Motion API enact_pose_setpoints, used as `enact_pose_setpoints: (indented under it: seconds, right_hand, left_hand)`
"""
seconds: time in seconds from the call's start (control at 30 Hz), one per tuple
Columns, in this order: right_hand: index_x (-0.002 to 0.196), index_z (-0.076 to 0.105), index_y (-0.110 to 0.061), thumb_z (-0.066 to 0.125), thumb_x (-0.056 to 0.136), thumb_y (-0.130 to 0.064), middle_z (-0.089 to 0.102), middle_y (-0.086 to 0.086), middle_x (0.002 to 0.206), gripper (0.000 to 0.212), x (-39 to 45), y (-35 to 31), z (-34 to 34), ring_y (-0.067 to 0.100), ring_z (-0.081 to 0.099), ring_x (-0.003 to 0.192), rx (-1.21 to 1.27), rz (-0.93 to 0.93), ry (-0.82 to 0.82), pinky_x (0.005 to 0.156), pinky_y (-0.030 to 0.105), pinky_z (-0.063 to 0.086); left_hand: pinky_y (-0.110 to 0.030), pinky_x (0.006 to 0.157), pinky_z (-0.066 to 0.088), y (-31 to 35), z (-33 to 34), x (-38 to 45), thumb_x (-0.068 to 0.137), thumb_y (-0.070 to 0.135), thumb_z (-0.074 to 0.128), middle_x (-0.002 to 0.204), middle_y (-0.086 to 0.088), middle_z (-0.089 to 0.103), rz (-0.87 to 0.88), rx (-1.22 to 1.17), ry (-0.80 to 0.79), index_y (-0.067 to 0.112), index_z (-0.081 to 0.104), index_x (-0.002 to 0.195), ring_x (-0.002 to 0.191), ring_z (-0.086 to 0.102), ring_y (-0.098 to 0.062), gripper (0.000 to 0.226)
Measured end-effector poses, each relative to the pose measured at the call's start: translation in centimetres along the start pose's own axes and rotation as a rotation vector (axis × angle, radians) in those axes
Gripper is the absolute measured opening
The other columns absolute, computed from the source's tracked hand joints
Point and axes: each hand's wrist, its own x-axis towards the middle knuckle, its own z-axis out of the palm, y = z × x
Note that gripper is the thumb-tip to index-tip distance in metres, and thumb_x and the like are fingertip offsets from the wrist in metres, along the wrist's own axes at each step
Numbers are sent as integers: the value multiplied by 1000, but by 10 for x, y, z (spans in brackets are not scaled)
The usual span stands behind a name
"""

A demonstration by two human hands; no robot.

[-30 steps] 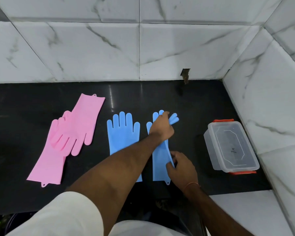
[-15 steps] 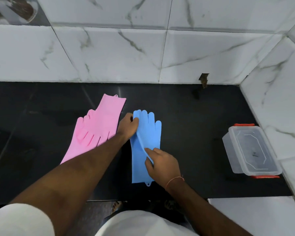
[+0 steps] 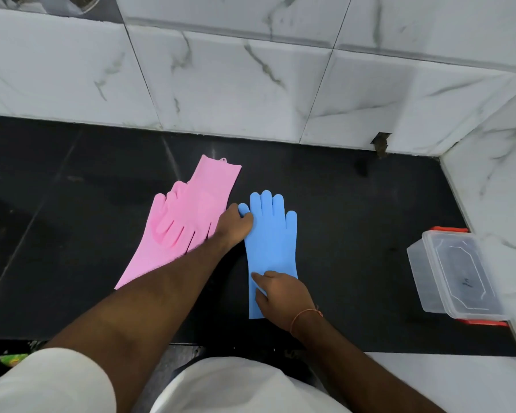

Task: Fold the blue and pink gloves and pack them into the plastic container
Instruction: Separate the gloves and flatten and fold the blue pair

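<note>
Both hands are down on the blue gloves, which lie flat on the black counter, fingers pointing at the tiled wall. The left hand has its grip pinching the glove's outer finger at the top left edge. The right hand sits nearer the person, its grip curled on the cuff end, thumb and forefinger nipping the material. Just left of the left grip lie the pink gloves, overlapping, flat and slanted. Well off to the right of the right grip, the plastic container stands by the side wall, lid on, orange clips showing.
</note>
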Motion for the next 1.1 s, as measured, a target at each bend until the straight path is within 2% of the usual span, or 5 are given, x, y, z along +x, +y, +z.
enact_pose_setpoints:
  seconds: [0.3, 0.47, 0.73, 0.9, 1.1]
  right_hand:
    - [158, 46, -20, 48, 104, -51, 67, 5, 134, 61, 8, 0, 5, 26, 62, 122, 134, 26, -124, 108, 41, 51]
    - [140, 67, -27, 58, 102, -50, 70, -5, 135, 45, 2, 12, -1, 18, 63, 126, 230, 150, 15, 112, 35, 48]
    - [95, 73, -29, 71, 92, -47, 70, -9, 95, 19, -30, 63, -1, 14, 68, 90, 281, 427, 82, 82, 31, 54]
    - [85, 70, -31, 77, 83, -56, 72, -13, 91, 27, -33, 63, 9, 12, 67, 87, 373, 571, 51, 82, 28, 53]
    - [79, 71, -27, 76, 86, -40, 72, -11, 83, 15, -33, 66, 6, 14, 69, 82, 442, 609, 47, 74, 25, 49]
  left_hand:
    - [-23, 68, 50, -8, -7, 2, 102, 21, 68, 101, 3, 68, 68, -30, -10, 16, 63, 110, 94, 67, -17, 11]
    - [-45, 75, 69, -12, -20, -12, 95, 28, 83, 106, -2, 75, 96, -14, 37, 19, 67, 118, 89, 77, -26, 30]
    - [-27, 64, 65, -58, -13, -94, 100, 45, 75, 68, 7, 79, -43, 108, -83, 29, 70, 94, 59, 77, -10, 17]
    - [-27, 64, 64, -84, 9, -148, 98, 39, 76, 65, 10, 78, -60, 103, -109, 28, 75, 90, 55, 75, -6, 14]
    - [-25, 62, 62, -85, 15, -165, 98, 37, 78, 69, 12, 78, -64, 75, -67, 27, 74, 88, 55, 75, -6, 15]
